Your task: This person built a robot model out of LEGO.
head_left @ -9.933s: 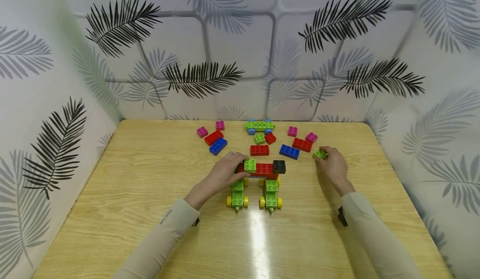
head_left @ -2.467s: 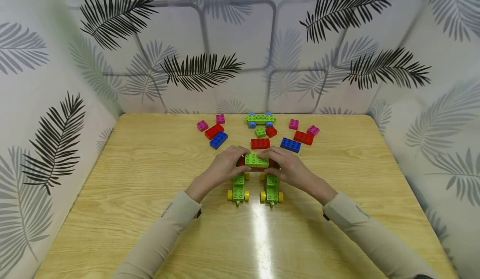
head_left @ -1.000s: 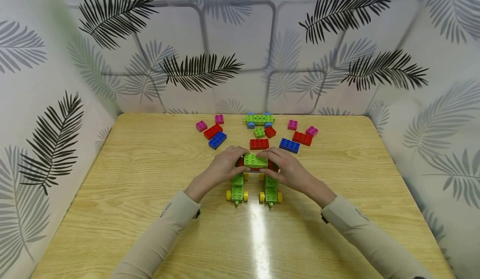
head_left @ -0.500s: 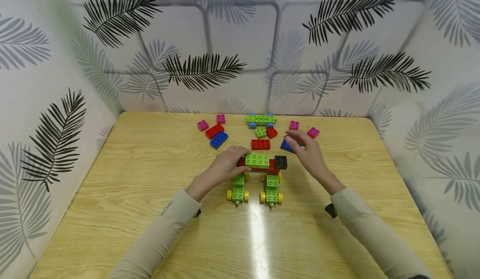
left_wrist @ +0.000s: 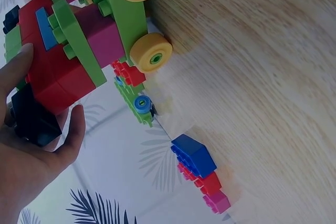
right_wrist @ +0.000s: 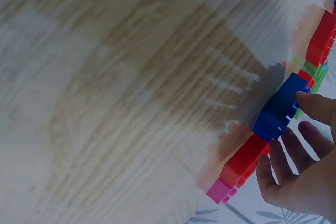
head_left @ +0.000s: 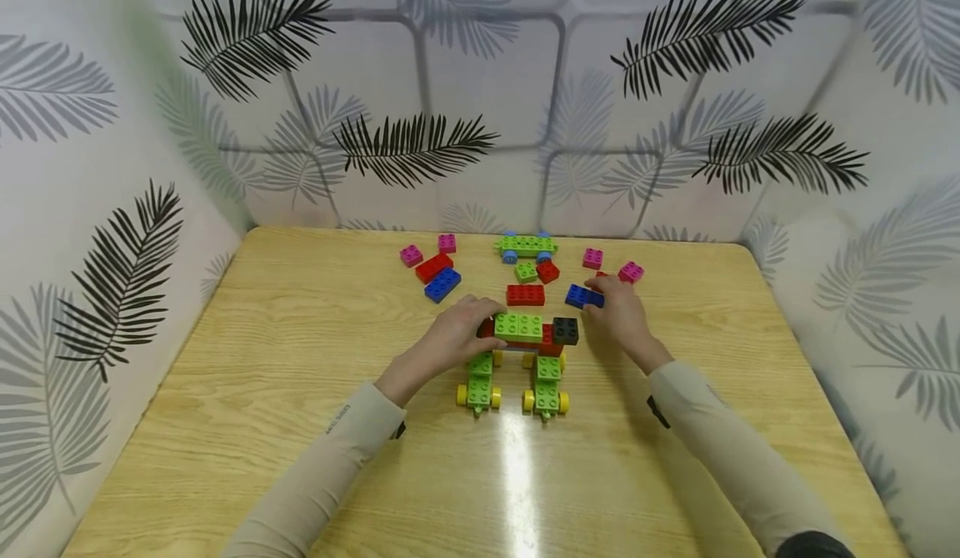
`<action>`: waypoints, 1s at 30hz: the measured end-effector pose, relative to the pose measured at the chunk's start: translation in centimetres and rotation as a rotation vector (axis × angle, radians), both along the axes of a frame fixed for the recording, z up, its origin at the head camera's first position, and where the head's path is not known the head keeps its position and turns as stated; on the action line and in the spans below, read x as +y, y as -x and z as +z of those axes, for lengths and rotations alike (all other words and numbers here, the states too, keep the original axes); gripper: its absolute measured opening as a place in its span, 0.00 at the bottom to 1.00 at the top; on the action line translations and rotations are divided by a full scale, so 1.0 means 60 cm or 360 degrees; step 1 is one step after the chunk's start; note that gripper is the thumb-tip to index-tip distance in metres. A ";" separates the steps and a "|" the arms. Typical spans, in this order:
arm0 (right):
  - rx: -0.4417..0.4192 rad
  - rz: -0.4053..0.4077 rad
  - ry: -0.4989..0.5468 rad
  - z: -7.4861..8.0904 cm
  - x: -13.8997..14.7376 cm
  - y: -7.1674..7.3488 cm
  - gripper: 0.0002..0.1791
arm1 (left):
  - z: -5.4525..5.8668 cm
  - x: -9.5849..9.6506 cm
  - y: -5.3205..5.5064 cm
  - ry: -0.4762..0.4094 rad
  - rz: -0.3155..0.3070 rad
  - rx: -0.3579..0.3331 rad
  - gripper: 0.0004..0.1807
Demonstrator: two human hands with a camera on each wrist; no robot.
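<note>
A toy build of bricks stands mid-table in the head view: two green wheeled bases (head_left: 478,393) with yellow wheels, a red brick layer across them, two light green bricks (head_left: 517,327) on top and a black brick (head_left: 566,331) at the right end. My left hand (head_left: 459,333) grips its left end; the left wrist view shows thumb and fingers around a black brick (left_wrist: 34,119) beside the red bricks (left_wrist: 58,82). My right hand (head_left: 622,312) is at a blue brick (head_left: 581,295), fingers apart in the right wrist view; whether they touch it is unclear.
Behind the build lie a red brick (head_left: 525,294), a small green brick (head_left: 526,272), a small red brick (head_left: 548,271) and a blue-wheeled green base (head_left: 527,246). Pink bricks (head_left: 632,271) lie right; blue (head_left: 442,284), red (head_left: 434,268) and pink ones lie left. A patterned wall borders the table.
Since the earliest frame, a second light green brick has joined the build's top. My right hand has let go of the build and moved right to the blue brick; my left hand stays.
</note>
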State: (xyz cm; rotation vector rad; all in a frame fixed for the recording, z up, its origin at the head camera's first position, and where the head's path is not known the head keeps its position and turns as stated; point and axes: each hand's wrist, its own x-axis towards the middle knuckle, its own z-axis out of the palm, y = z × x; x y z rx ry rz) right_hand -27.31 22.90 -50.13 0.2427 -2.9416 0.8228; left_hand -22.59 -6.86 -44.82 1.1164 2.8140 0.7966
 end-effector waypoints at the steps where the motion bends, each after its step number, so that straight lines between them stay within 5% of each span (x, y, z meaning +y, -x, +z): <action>1: -0.0010 -0.0011 -0.0047 -0.001 0.000 0.000 0.22 | 0.000 0.001 0.000 0.0000 0.0007 -0.0008 0.25; 6: -0.0057 -0.0034 -0.0158 -0.006 0.000 0.001 0.23 | 0.001 0.003 -0.002 -0.0006 0.0039 -0.0050 0.26; 15: -0.0117 -0.0034 -0.0083 -0.001 0.001 -0.007 0.24 | 0.000 0.004 -0.001 -0.0049 0.0077 -0.0170 0.27; 21: 0.0061 0.0041 0.0124 0.036 -0.011 -0.017 0.23 | -0.004 0.002 0.002 -0.0093 0.0115 -0.0234 0.27; 30: 0.0150 0.0269 0.0360 0.113 -0.060 -0.060 0.24 | -0.004 0.002 0.005 -0.0135 0.0180 -0.0359 0.27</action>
